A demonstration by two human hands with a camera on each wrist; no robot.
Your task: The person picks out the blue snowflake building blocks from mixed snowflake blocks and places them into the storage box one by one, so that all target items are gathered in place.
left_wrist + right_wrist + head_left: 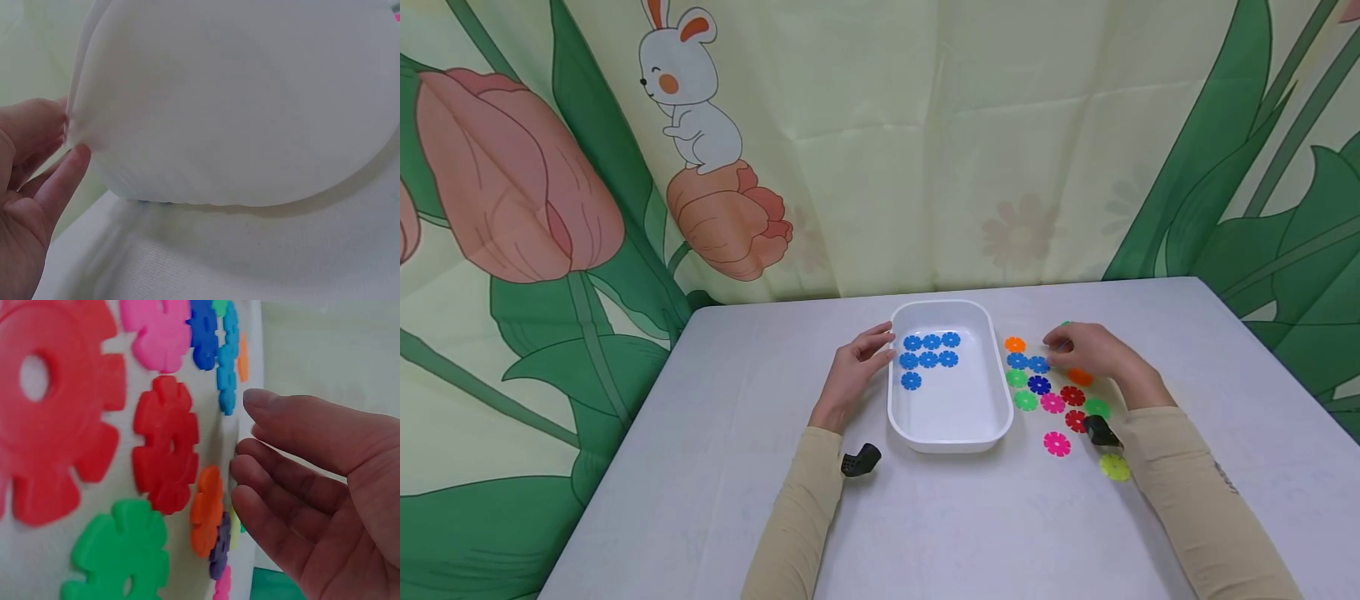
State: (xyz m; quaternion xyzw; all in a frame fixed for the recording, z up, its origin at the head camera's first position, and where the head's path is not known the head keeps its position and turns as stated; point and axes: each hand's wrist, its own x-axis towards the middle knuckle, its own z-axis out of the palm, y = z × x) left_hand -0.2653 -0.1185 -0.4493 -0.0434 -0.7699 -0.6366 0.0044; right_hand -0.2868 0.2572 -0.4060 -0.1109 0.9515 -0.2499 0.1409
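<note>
A white tray [951, 417] stands mid-table with several blue flower-shaped plastic discs [928, 359] laid in rows inside. My left hand [853, 371] holds its left edge; in the left wrist view the thumb [65, 178] lies against the outer wall and the other fingertips are partly hidden behind the edge. My right hand [1093, 350] is over the loose discs right of the tray, near two light-blue discs [1038, 364]. In the right wrist view the hand's fingers [269, 512] are loosely bent, with nothing seen between them and the thumb.
Loose discs lie right of the tray: orange [1015, 344], green [1026, 401], dark blue [1039, 384], pink [1057, 443], red [1072, 396] and yellow [1115, 467]. Some are hidden under the right hand and forearm. A patterned curtain [865, 167] hangs behind the white-covered table [700, 467].
</note>
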